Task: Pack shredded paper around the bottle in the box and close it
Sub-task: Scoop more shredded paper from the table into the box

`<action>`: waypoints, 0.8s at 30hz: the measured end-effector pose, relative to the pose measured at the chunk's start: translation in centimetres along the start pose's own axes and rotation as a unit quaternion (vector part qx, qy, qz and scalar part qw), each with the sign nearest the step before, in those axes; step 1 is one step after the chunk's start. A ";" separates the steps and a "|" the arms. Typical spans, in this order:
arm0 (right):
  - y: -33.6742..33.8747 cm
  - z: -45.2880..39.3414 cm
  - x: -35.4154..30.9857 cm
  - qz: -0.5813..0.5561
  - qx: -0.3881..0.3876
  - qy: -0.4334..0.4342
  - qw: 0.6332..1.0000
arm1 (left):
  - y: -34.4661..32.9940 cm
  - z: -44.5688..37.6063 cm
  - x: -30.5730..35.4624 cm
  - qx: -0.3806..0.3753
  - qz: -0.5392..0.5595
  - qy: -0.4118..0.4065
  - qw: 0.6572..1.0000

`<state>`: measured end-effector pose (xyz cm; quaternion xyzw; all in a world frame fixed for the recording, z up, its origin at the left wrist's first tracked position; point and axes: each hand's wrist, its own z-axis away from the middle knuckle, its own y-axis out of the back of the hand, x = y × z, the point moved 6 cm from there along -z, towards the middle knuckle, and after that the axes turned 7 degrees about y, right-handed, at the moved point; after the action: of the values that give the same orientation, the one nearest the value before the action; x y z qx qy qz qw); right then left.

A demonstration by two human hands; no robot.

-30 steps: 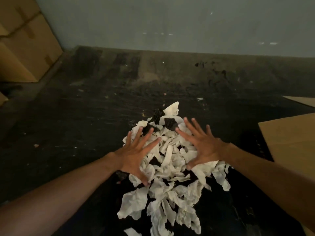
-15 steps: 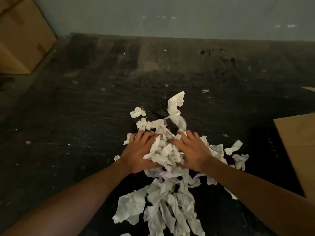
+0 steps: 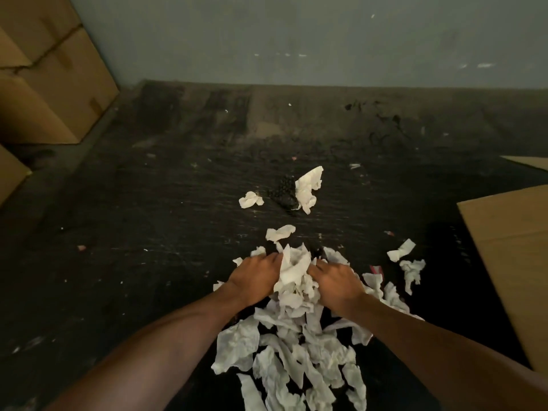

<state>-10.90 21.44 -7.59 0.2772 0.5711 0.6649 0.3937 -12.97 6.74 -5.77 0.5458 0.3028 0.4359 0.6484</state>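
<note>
Both hands (image 3: pixel 296 280) clamping shredded paper (image 3: pixel 292 271) together on tabletop (image 3: pixel 148 232). Scooping low, squeezing firm, losing fewer scraps

A dark, scuffed floor (image 3: pixel 142 238) fills most of the view, speckled with small pale and pinkish crumbs of litter and marked with a rough black patch (image 3: pixel 283 191) near its middle. Along the floor's far edge rises a plain grey-green wall (image 3: pixel 296 40), faintly scratched and spotted. In the far left corner stand stacked brown cardboard cartons (image 3: pixel 50 84), closed, their seams showing, pushed up against the wall, and the corner of another carton (image 3: pixel 10 173) pokes in at the floor's left edge just below them.
</note>
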 end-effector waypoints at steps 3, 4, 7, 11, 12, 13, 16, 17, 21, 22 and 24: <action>1.4 0.7 -0.1 -0.075 -0.062 -0.034 0.995 | 1.0 0.9 -0.3 -0.030 0.009 -0.016 0.999; 2.1 1.2 0.1 -0.105 -0.068 -0.048 0.991 | 1.5 1.4 -0.7 -0.033 0.026 -0.007 0.999; 4.9 3.5 1.3 -0.176 -0.049 -0.105 0.978 | 3.9 3.3 -2.4 -0.002 0.106 0.043 0.993; 9.9 6.7 3.5 -0.291 0.069 -0.173 0.938 | 8.7 5.1 -4.0 0.076 0.204 0.105 0.970; 11.2 7.4 3.9 -0.309 0.094 -0.194 0.926 | 9.9 5.4 -4.0 0.094 0.221 0.112 0.964; 12.6 8.2 4.2 -0.318 0.117 -0.214 0.916 | 11.1 5.7 -3.9 0.109 0.235 0.116 0.959; 16.9 10.7 4.7 -0.297 0.178 -0.235 0.908 | 14.3 6.5 -3.0 0.144 0.264 0.098 0.949; 18.3 11.6 4.7 -0.284 0.194 -0.237 0.909 | 15.3 6.8 -2.5 0.155 0.271 0.089 0.946; 23.0 15.9 5.4 -0.230 0.254 -0.248 0.906 | 18.7 7.1 -0.1 0.197 0.272 0.058 0.940; 23.9 17.0 5.8 -0.227 0.266 -0.249 0.903 | 19.4 7.0 0.7 0.203 0.272 0.051 0.939; 25.3 19.4 6.6 -0.215 0.291 -0.253 0.897 | 20.8 6.7 2.6 0.211 0.277 0.036 0.937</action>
<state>-3.80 36.53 20.34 0.4087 0.6657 0.2755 0.5603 -10.92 6.60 16.14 0.7158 0.2480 0.5439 0.3608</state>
